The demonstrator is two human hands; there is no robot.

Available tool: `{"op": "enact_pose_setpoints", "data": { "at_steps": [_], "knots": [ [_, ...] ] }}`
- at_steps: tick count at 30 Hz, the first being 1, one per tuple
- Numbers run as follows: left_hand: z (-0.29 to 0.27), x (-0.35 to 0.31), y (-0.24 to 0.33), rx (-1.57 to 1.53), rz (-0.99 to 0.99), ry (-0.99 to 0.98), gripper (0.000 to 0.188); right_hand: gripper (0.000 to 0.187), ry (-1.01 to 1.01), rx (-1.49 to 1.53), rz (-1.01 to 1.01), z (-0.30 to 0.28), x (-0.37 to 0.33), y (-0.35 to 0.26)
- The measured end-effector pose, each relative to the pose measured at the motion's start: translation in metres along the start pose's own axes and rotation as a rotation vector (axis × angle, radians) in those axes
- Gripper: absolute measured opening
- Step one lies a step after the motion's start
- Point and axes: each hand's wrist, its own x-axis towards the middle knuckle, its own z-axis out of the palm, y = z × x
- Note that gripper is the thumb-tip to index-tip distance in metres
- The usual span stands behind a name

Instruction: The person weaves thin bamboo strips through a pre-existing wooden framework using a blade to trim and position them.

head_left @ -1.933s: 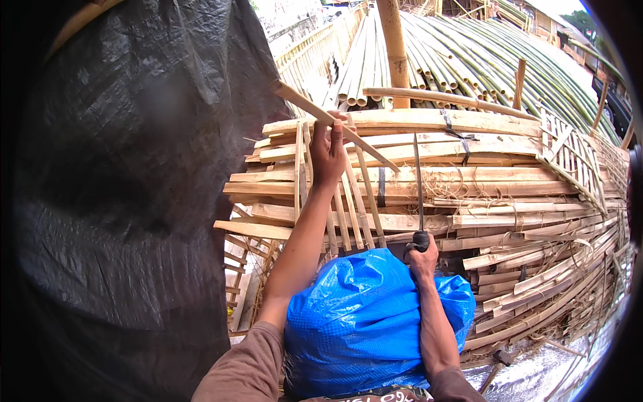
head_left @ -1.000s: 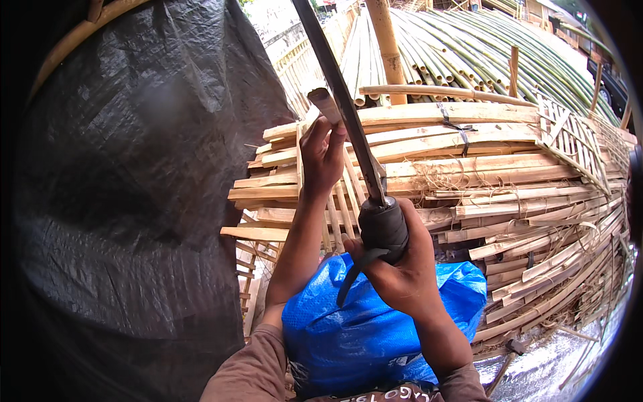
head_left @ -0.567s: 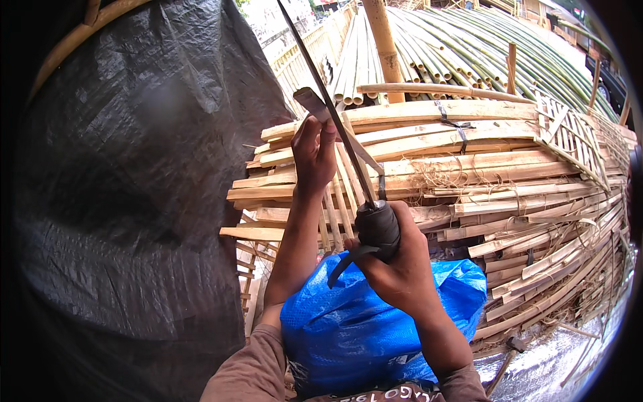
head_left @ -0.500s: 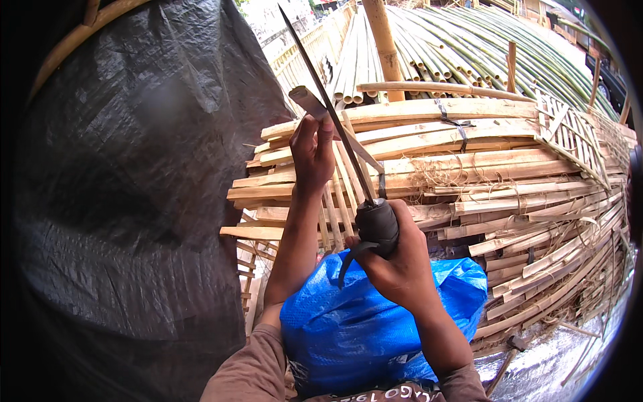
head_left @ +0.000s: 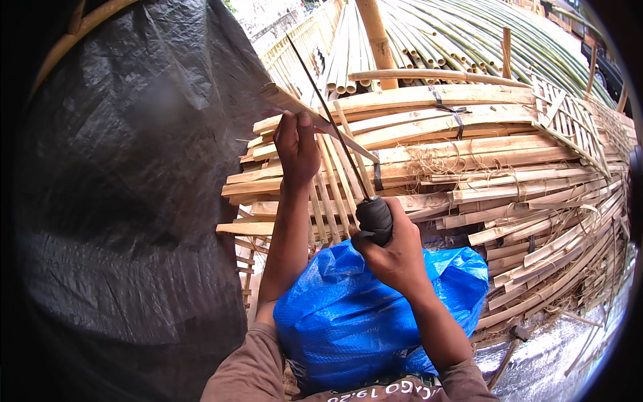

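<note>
Up in front of me, my left hand [head_left: 297, 153] pinches a flat split bamboo strip [head_left: 287, 102] near its upper end. The strip slants down to the right and crosses behind a machete blade [head_left: 309, 75]. My right hand [head_left: 400, 261] grips the machete's handle [head_left: 374, 216], which is wrapped in black. The long thin blade points up and to the left, seen nearly edge-on. Whether it touches the strip, I cannot tell. A crumpled blue plastic sheet [head_left: 348, 318] covers my lap beneath both forearms.
A black tarp [head_left: 127, 201] hangs along the left. Stacked bamboo slats [head_left: 482, 161] lie ahead and to the right, with a lattice panel [head_left: 569, 127] on them. Green bamboo poles [head_left: 462, 40] lie behind an upright post [head_left: 378, 43]. A hammer [head_left: 517, 333] rests at lower right.
My left hand has shifted slightly left, and the strip is turned so more of its length shows. The machete blade now looks thinner, turned more edge-on. The right hand has moved a little left.
</note>
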Motion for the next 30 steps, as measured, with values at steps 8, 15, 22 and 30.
{"op": "enact_pose_setpoints", "data": {
  "at_steps": [8,15,22,30],
  "knots": [
    [0.001,0.004,0.004,0.058,-0.075,0.061,0.034,0.03,0.008,-0.018,0.065,-0.008,0.01,0.054],
    [0.015,0.013,0.008,0.014,0.025,0.057,0.034,0.031,0.049,-0.088,0.105,-0.019,0.017,0.095],
    [0.029,0.013,0.008,-0.311,-0.07,0.137,0.029,0.029,0.066,-0.086,0.26,-0.014,0.04,0.164],
    [0.038,0.011,0.005,-0.423,-0.132,0.259,0.031,0.034,0.078,-0.055,0.169,-0.011,0.035,0.157]
  ]
}}
